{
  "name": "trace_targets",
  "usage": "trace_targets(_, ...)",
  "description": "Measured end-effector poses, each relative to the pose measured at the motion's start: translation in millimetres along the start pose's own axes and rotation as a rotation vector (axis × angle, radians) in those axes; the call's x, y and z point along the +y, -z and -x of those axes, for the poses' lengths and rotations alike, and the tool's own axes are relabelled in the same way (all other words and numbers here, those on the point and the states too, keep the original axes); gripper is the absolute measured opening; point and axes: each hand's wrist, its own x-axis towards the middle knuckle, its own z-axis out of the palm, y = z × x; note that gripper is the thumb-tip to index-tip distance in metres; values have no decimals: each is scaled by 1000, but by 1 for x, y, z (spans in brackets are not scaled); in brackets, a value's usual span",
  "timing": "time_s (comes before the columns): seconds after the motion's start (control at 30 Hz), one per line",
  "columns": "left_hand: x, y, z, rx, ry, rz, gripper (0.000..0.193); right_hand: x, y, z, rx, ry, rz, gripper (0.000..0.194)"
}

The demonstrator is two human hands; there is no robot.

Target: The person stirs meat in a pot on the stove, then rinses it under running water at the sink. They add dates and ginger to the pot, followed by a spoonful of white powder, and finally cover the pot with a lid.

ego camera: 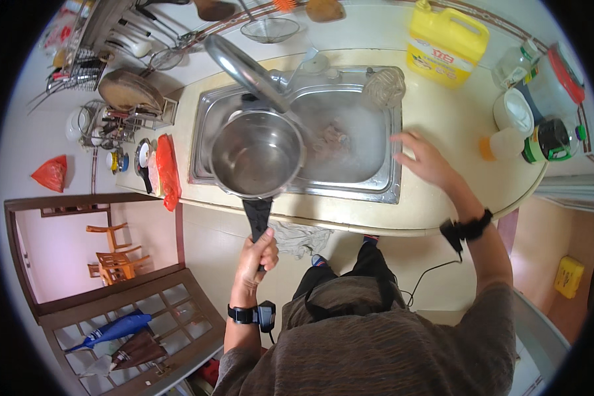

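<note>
My left hand (pixel 258 256) grips the black handle of a steel pot (pixel 257 153), which is held over the left part of a double steel sink (pixel 393 185). Only a shallow shine shows in the pot's bottom; whether it holds water, I cannot tell. Brownish pieces of food (pixel 332 141) lie in the right basin, with steam or haze above them. My right hand (pixel 420 158), fingers spread and holding nothing, is over the counter at the sink's right edge. The curved faucet (pixel 247 69) reaches over the pot's far rim.
A yellow detergent jug (pixel 445 47) stands behind the sink at the right, near a mesh bundle (pixel 384 88) on the sink corner. Bottles and a white bowl (pixel 513 113) crowd the right counter. A red plastic bag (pixel 168 171) and a dish rack (pixel 151 116) sit at the left.
</note>
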Motion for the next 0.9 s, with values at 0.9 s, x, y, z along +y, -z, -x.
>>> trace_targets(0.9, -51, -21, -80, -437, 129, -95, 35, -90, -97, -67, -566, 248, 198, 29)
